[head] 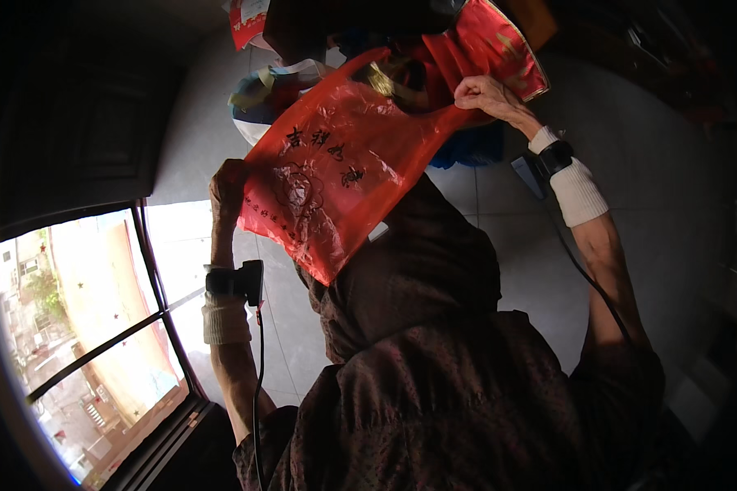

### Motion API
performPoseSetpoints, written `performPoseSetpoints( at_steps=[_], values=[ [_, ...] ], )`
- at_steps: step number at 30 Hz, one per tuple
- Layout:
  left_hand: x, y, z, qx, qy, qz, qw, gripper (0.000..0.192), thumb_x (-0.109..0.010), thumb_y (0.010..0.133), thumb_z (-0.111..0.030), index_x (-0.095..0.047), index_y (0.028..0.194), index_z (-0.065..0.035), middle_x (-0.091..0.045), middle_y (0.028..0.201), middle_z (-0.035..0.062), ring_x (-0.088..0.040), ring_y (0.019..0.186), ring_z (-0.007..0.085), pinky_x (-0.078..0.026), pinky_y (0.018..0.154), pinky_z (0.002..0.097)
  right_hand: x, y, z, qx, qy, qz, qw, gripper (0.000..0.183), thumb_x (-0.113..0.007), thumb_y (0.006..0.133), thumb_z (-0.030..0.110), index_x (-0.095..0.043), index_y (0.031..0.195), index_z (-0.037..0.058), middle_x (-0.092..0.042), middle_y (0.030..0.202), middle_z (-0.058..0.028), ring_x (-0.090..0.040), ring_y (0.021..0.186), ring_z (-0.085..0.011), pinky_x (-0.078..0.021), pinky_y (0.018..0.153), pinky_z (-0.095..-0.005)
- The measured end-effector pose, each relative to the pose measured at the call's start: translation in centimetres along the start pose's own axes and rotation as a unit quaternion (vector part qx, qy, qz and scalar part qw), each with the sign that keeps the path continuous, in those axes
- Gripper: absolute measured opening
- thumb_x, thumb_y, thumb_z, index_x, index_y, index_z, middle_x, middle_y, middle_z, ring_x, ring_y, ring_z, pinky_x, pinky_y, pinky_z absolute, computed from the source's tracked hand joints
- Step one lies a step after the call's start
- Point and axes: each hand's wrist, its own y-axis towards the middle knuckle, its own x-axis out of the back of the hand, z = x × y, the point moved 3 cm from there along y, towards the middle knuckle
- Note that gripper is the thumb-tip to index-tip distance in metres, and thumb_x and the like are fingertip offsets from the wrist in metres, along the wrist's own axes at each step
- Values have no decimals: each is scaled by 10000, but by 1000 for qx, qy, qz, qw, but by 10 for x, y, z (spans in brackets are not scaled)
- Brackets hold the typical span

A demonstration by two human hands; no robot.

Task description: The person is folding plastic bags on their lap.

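A thin red plastic bag (pixel 344 166) with black printed characters is stretched between my two hands, above my lap. My left hand (pixel 227 184) grips its left edge in a closed fist. Near the bag's upper right part, my right hand (pixel 488 98) pinches the plastic between thumb and fingers. Just beyond my right hand is a shiny red bag (pixel 497 46) with gold print and a gold edge. Behind the plastic bag, a heap of bags shows a blue-and-white one (pixel 255 104), gold material (pixel 384 77) and blue material (pixel 473 147), partly hidden.
Grey floor tiles (pixel 528 258) lie beneath. A bright window (pixel 92 344) with a dark frame stands at the left, below a dark panelled surface (pixel 80 123). Cables run from the devices strapped on both my wrists. A red-and-white item (pixel 249 24) is at the top.
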Motion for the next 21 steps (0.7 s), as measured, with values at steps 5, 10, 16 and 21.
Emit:
performPoseSetpoints(
  at_steps=[5,10,16,21],
  values=[
    [7,1,-81,-136,147,-195,960,418,-729,771,-150,-557,1137,-44,-597,1049,151,-605,948,303,-503,793,380,22,-28,44,64,-65,-159,983,384,-675,798,276,-572,1101,63,-578,1080,-106,-546,999,-220,-456,855,-336],
    [1,-65,-144,-103,104,-117,982,377,-758,723,-128,-555,1021,-17,-561,952,145,-567,863,313,-461,718,381,-1,-32,26,75,-107,-36,991,434,-615,813,172,-520,1231,103,-455,1272,-97,-471,1171,-274,-415,973,-390],
    [-44,-152,-176,-104,84,23,991,516,-795,639,-209,-555,1057,-25,-531,1004,152,-513,922,336,-438,783,416,-17,-30,8,33,-195,4,980,406,-618,772,103,-560,1174,108,-334,1398,-99,-400,1258,-334,-393,1011,-405],
    [-68,-147,-171,-143,132,17,981,423,-750,684,-192,-577,1039,-44,-531,1007,153,-509,899,344,-435,767,422,-13,-24,22,11,-186,88,979,378,-674,728,84,-588,1096,89,-346,1402,-108,-431,1241,-297,-407,998,-415]
  ],
)
